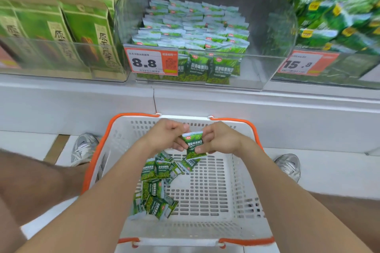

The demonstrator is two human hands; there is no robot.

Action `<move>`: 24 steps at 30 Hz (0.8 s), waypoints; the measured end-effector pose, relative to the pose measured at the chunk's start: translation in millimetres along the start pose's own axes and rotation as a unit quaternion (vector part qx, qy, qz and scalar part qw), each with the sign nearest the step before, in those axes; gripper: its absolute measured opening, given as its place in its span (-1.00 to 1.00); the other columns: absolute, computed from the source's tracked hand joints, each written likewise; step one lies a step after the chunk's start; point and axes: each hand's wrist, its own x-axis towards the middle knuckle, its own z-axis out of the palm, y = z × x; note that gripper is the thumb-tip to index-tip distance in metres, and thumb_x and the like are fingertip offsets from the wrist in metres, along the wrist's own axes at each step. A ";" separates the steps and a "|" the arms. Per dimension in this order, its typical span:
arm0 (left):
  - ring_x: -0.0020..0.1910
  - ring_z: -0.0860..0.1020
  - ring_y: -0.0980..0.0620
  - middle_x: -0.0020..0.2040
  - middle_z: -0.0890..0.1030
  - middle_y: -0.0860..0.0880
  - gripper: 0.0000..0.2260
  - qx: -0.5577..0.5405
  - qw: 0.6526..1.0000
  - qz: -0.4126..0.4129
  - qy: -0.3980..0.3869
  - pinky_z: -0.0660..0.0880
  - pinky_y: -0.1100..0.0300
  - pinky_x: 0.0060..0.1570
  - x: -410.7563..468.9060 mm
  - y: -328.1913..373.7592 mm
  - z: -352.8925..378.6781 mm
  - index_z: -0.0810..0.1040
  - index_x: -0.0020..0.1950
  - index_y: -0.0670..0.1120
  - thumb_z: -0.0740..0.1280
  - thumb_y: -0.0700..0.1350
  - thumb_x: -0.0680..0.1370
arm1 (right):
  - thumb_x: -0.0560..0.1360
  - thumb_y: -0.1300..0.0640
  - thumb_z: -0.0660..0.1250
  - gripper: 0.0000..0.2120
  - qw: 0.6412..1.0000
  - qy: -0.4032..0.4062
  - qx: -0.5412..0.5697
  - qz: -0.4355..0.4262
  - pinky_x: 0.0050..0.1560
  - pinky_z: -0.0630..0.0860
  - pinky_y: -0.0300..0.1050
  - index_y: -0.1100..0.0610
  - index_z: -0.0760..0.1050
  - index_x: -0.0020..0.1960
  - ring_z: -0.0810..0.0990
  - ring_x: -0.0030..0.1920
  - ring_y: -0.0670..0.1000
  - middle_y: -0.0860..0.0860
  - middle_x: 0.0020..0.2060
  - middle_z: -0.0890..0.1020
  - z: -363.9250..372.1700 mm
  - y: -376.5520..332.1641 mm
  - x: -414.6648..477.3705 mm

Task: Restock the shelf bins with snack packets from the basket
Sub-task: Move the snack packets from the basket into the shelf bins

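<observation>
Pale shop floor (30,144) carries one orange-rimmed white basket (205,191) with roughly a dozen loose packets (156,187) heaped along its left side, while over its far edge the left hand (166,135) and right hand (220,139) together pinch one green, white-topped packet (194,146), and beyond, one clear shelf bin (267,37) holds matching stocked packets (193,26), too many to count.

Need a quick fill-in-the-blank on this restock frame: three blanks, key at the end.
1. The left hand and right hand hold one packet over the basket, whose handles are ____.
2. The loose packets lie on the basket's ____ side.
3. The tag on the middle bin reads ____.
Missing words: orange; left; 8.8
</observation>
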 end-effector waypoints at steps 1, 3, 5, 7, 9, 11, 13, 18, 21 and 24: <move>-0.34 0.69 -0.04 -0.27 0.70 -0.24 -0.77 0.001 1.000 0.002 -0.001 0.66 0.18 -0.24 -0.7 3.2 -1.1 0.63 0.13 -0.22 0.34 -0.05 0.69 | 0.42 0.27 0.62 -0.74 1.000 0.003 -0.001 0.001 -0.14 0.54 -0.10 0.14 0.53 -0.10 0.59 -0.32 -0.10 -0.10 -0.46 0.60 -0.1 -1.8 -1.3; -0.34 0.69 -0.06 -0.26 0.70 -0.26 -0.75 0.011 1.000 0.014 0.002 0.68 0.14 -0.21 -2.5 10.1 -2.4 0.65 0.13 -0.24 0.35 -0.05 0.69 | 0.44 0.25 0.60 -0.75 1.000 0.004 -0.003 -0.008 -0.14 0.53 -0.13 0.09 0.52 -0.17 0.58 -0.32 -0.12 -0.14 -0.49 0.58 0.3 -7.9 -7.2; -0.34 0.69 -0.06 -0.26 0.72 -0.18 -0.75 0.011 0.999 0.029 0.012 0.68 0.12 -0.20 -5.7 17.6 -2.0 0.67 0.12 -0.24 0.38 -0.05 0.67 | 0.46 0.23 0.59 -0.77 1.000 0.013 0.003 -0.018 -0.14 0.51 -0.11 0.12 0.53 -0.15 0.55 -0.35 -0.14 -0.16 -0.51 0.54 0.1 -13.5 -11.5; -0.36 0.68 -0.05 -0.28 0.71 -0.17 -0.76 0.010 0.998 0.054 0.027 0.68 0.11 -0.22 -8.7 27.1 -0.9 0.67 0.08 -0.24 0.39 -0.05 0.66 | 0.43 0.15 0.63 -0.75 0.999 0.027 0.014 -0.034 -0.13 0.50 -0.06 0.20 0.60 -0.03 0.58 -0.30 -0.10 -0.11 -0.41 0.61 -0.8 -21.6 -15.0; -0.39 0.65 -0.05 -0.31 0.67 -0.24 -0.77 0.025 0.993 0.098 0.056 0.66 0.07 -0.27 -10.8 39.3 0.9 0.68 0.02 -0.23 0.39 -0.05 0.67 | 0.41 0.05 0.65 -0.62 0.998 0.045 0.015 -0.051 -0.14 0.48 -0.04 0.23 0.64 0.09 0.60 -0.21 -0.05 0.03 -0.26 0.70 -1.2 -35.1 -20.9; -0.45 0.61 -0.08 -0.34 0.64 -0.27 -0.76 0.052 0.982 0.149 0.099 0.60 0.06 -0.36 -12.6 54.7 3.2 0.67 -0.06 -0.21 0.37 -0.07 0.68 | 0.42 0.03 0.64 -0.64 0.996 0.056 -0.003 -0.069 -0.19 0.48 -0.04 0.21 0.64 0.07 0.59 -0.21 -0.02 0.10 -0.24 0.70 -5.2 -53.2 -28.4; -0.50 0.58 -0.12 -0.36 0.64 -0.24 -0.75 0.085 0.966 0.197 0.143 0.55 0.03 -0.43 -16.7 71.2 6.6 0.66 -0.13 -0.15 0.35 -0.06 0.68 | 0.44 0.05 0.63 -0.73 0.993 0.052 -0.058 -0.087 -0.22 0.53 -0.02 0.17 0.63 -0.02 0.59 -0.27 -0.03 0.02 -0.34 0.66 -14.5 -78.2 -39.2; -0.36 0.60 -0.11 -0.35 0.64 -0.03 -0.79 0.121 0.879 0.368 0.277 0.54 -0.04 -0.34 -33.7 117.8 19.4 0.65 -0.14 -0.03 0.30 -0.01 0.61 | 0.45 0.16 0.59 -0.65 0.965 0.067 -0.215 -0.133 -0.29 0.64 0.08 0.33 0.46 -0.19 0.40 -0.47 0.01 0.03 -0.53 0.34 -44.1 -147.4 -84.5; -0.40 0.50 -0.07 -0.38 0.54 0.01 -0.83 0.139 0.808 0.454 0.350 0.41 -0.01 -0.38 -43.9 143.3 21.7 0.62 -0.03 -0.05 0.25 -0.12 0.66 | 0.46 0.16 0.58 -0.81 0.946 0.129 -0.240 -0.175 -0.40 0.48 -0.13 0.18 0.60 -0.02 0.40 -0.51 -0.03 -0.03 -0.56 0.41 -63.4 -177.8 -119.7; -0.24 0.50 -0.04 -0.23 0.56 0.05 -0.80 0.222 0.740 0.489 0.405 0.42 0.00 -0.22 -46.4 156.4 17.0 0.64 0.07 -0.09 0.23 -0.24 0.61 | 0.46 0.00 0.58 -0.69 0.896 0.264 -0.283 -0.219 -0.34 0.39 -0.20 -0.05 0.56 0.13 0.48 -0.46 -0.05 -0.05 -0.52 0.49 -91.8 -186.9 -133.6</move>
